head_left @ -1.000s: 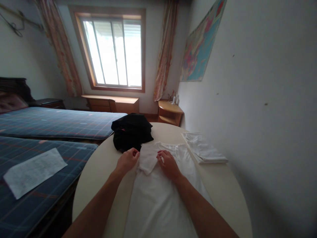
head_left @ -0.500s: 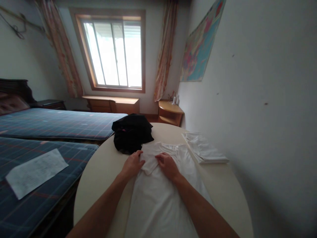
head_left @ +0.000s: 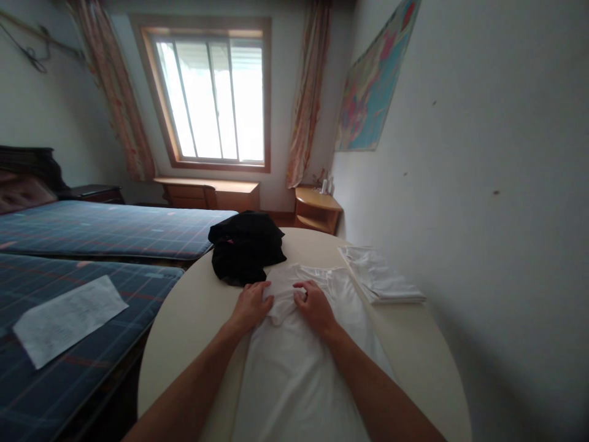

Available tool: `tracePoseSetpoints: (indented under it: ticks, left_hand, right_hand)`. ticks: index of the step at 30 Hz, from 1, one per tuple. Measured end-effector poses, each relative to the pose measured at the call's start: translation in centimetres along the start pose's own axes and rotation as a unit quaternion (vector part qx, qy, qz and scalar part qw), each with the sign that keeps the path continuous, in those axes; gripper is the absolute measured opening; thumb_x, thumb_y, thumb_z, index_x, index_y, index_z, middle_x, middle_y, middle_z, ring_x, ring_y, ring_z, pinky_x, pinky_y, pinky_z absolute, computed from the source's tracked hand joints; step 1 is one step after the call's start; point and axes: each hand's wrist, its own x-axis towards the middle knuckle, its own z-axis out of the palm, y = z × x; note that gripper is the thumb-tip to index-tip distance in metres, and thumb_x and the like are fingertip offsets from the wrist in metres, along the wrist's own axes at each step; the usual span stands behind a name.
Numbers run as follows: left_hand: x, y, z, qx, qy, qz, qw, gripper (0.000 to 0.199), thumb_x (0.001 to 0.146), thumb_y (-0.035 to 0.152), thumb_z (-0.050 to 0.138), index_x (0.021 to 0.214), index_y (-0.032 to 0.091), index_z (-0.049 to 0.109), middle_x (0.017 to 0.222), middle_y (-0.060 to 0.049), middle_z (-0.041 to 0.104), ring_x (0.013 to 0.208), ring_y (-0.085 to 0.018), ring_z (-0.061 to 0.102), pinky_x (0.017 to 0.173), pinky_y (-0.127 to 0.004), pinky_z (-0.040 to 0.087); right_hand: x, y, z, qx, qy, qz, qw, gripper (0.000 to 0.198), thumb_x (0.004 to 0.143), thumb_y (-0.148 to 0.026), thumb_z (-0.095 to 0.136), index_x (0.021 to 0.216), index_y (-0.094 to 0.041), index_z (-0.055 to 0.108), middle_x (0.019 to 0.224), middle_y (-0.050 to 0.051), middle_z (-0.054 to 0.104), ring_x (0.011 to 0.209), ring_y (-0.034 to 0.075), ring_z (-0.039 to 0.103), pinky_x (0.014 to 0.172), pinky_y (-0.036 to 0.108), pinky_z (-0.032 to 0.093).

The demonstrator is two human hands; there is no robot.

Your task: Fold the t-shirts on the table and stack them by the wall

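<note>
A round table (head_left: 193, 319) bears a white shirt (head_left: 299, 374) spread flat, black clothes (head_left: 246, 245) beyond it. The left hand (head_left: 251, 305) and right hand (head_left: 315, 307) press its folded sleeve (head_left: 279, 301), fingers loosely curled, gripping nothing.

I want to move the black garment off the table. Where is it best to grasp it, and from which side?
Probably pinch the black garment at its raised top folds, coming from above on its left side. It lies crumpled, its near edge touches the white shirt, and both hands rest there.
</note>
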Motion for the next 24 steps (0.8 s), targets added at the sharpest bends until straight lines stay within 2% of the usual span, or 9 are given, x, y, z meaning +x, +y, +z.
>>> tracePoseSetpoints:
  ticks: [3,7,9,13,17,24]
  left_hand:
    - [0.4,-0.2,0.0,-0.026,0.029,-0.005,0.999,0.037,0.089,0.021,0.057,0.125,0.016,0.064,0.122,-0.011,0.069,0.114,-0.026,0.061,0.103,-0.037,0.044]
    - [2.1,-1.0,-0.3,-0.043,0.085,0.018,0.995,0.034,0.094,0.017,0.044,0.121,0.018,0.065,0.123,-0.010,0.068,0.115,-0.024,0.061,0.106,-0.038,0.044]
    - [3.3,-1.4,-0.7,-0.048,0.085,0.038,0.994,0.039,0.095,0.016,0.038,0.125,0.018,0.063,0.128,-0.010,0.066,0.121,-0.024,0.058,0.110,-0.041,0.041]
    - [6.1,-2.0,-1.1,-0.071,0.009,0.089,0.993,0.045,0.092,0.013,0.038,0.129,0.019,0.062,0.133,-0.006,0.065,0.124,-0.020,0.058,0.111,-0.035,0.041]
    - [8.5,-2.5,-0.9,-0.087,-0.073,0.118,0.986,0.041,0.088,0.014,0.042,0.119,0.020,0.068,0.125,-0.004,0.070,0.119,-0.018,0.062,0.109,-0.032,0.044]
    - [10.7,-3.3,-0.6,-0.080,-0.131,0.117,0.981,0.030,0.087,0.021,0.049,0.104,0.019,0.073,0.107,-0.004,0.075,0.100,-0.018,0.069,0.095,-0.027,0.051]
  right_hand:
    - [-0.2,-0.1,0.0,-0.018,-0.007,-0.006,1.000,0.032,0.084,-0.022,0.058,0.114,-0.019,0.068,0.112,0.008,0.067,0.098,0.021,0.064,0.096,0.035,0.048]
    - [-0.3,0.1,0.0,-0.004,-0.025,-0.010,1.000,0.032,0.083,-0.016,0.053,0.111,-0.020,0.068,0.109,0.005,0.066,0.075,0.015,0.063,0.086,0.032,0.051]
    - [-0.2,0.2,0.0,0.006,-0.028,-0.010,1.000,0.032,0.082,-0.014,0.052,0.110,-0.021,0.068,0.107,0.005,0.065,0.072,0.014,0.061,0.084,0.031,0.051]
    - [-0.1,0.3,-0.1,0.027,-0.021,-0.016,0.999,0.032,0.081,-0.014,0.051,0.108,-0.021,0.068,0.105,0.004,0.065,0.074,0.015,0.061,0.084,0.032,0.050]
    - [-0.2,0.2,-0.2,0.047,-0.014,-0.018,0.999,0.032,0.081,-0.014,0.051,0.108,-0.020,0.067,0.104,0.005,0.065,0.074,0.015,0.060,0.084,0.032,0.050]
    - [0.0,0.4,-0.2,0.086,0.007,-0.002,0.996,0.030,0.081,-0.018,0.053,0.108,-0.019,0.067,0.106,0.005,0.066,0.073,0.014,0.061,0.083,0.033,0.051]
